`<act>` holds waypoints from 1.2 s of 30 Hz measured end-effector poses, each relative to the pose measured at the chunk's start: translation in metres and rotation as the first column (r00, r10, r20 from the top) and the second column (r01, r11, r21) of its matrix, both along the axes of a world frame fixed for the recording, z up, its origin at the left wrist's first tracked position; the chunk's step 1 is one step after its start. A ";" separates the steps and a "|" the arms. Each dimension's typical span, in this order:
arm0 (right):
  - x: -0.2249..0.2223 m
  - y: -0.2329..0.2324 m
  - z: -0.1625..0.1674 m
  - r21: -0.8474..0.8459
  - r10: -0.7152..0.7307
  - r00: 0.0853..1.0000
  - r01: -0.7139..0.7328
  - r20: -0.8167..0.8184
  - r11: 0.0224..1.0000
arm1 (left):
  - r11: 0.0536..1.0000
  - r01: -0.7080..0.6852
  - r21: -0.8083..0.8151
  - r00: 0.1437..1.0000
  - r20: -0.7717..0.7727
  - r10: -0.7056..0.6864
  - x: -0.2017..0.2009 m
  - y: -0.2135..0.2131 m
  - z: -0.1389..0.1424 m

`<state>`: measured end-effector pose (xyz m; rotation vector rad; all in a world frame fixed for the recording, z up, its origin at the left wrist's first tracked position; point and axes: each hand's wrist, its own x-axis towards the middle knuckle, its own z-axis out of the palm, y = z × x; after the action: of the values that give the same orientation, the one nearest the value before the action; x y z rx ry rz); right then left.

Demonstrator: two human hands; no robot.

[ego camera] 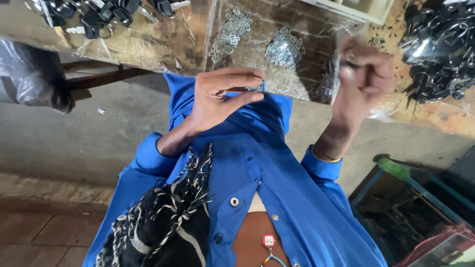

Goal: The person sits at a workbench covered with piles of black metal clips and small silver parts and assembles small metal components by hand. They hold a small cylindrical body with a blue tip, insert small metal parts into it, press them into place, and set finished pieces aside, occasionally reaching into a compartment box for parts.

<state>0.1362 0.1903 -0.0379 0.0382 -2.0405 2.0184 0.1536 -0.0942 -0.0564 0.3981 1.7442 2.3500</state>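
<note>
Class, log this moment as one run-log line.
left hand: pinches small metal part | right hand: blurred, grips small item | bench: metal parts in piles

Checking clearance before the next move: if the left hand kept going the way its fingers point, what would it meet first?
Probably the right hand. The left hand, pinching a small toothed metal piece, points across towards it; depth is unclear.

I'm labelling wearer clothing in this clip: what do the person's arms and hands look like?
Both hands, left and right, are bare, without gloves. The bright blue shirt sleeves are pushed up the forearms. A thin yellowish band circles the right wrist.
</note>
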 end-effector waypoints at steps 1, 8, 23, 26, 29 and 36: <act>0.005 0.001 -0.004 -0.252 0.013 0.999 0.000 0.048 0.968 | 0.990 0.038 0.133 0.991 0.126 -0.055 0.000 0.000 0.002; 0.035 -0.031 -0.009 -0.117 0.166 0.972 -0.148 0.164 0.982 | 0.969 -0.011 0.248 0.894 0.437 -0.102 -0.009 0.010 0.002; 0.017 -0.048 0.022 0.266 0.301 0.952 -0.303 0.050 0.915 | 0.945 -0.038 0.326 0.859 0.494 -0.136 -0.016 0.018 -0.001; 0.016 -0.051 0.020 0.193 0.324 0.944 -0.330 0.061 0.924 | 0.951 -0.017 0.307 0.860 0.490 -0.143 -0.017 0.018 0.002; 0.016 -0.051 0.016 0.299 0.357 0.933 -0.326 -0.053 0.897 | 0.949 -0.019 0.314 0.856 0.495 -0.147 -0.019 0.018 0.003; 0.016 -0.049 0.011 0.188 0.300 0.953 -0.300 0.032 0.935 | 0.941 -0.054 0.333 0.847 0.515 -0.133 -0.019 0.016 0.009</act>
<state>0.1522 0.1411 -0.0270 0.4094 -2.3435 1.9759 0.1349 -0.0786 -0.0478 -0.1731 1.0716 2.4143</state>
